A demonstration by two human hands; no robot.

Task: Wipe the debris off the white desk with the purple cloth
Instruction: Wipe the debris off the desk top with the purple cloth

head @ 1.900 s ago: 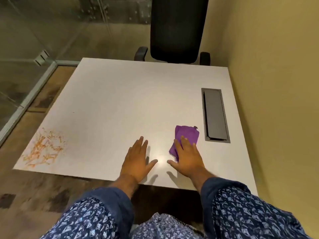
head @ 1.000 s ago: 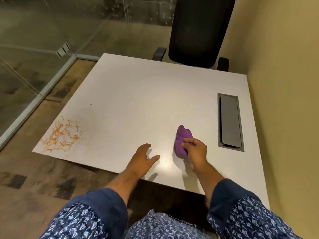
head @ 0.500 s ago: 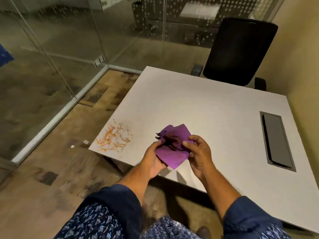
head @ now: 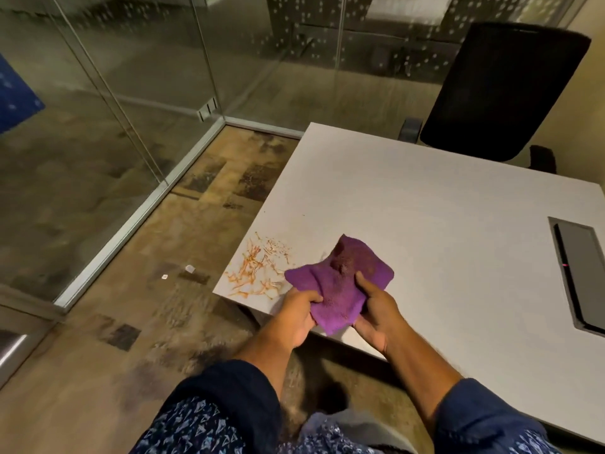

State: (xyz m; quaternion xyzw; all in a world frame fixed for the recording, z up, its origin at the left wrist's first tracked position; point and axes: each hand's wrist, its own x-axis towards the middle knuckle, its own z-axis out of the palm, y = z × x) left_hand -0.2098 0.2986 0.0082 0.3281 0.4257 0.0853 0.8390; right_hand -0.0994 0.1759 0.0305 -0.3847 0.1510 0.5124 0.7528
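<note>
Glass-walled office corner, patterned floor, black chair (head: pixel 501 90) at the far side of the white surface (head: pixel 442 224).

Item: debris (head: pixel 258 270). Orange-brown scatter of thin shreds on the surface's near left corner, reaching close to both edges. Taken as landmark below.

Item: purple cloth (head: pixel 340 283). Held just right of the debris, above the near edge of the surface, its leftmost corner overlapping the scatter's right fringe as seen from my head. Whether it touches the surface I cannot tell. Soft, limp, nubby weave, light by my judgement; it sags and folds between my hands, so it will not hold a shape unaided. Roughly square, partly spread, one corner peaked up on the far side, away from me; long axis runs from that corner down toward my body.

Item: left hand (head: pixel 294 319). Closed, pinching the cloth's near left edge, directly on my side of the debris.

Item: right hand (head: pixel 376 309). Closed, thumb on top, gripping the near right edge, further right of the debris.

Handling note: best bunched or folded into a pad under a flat palm before pressing onto the debris.
</note>
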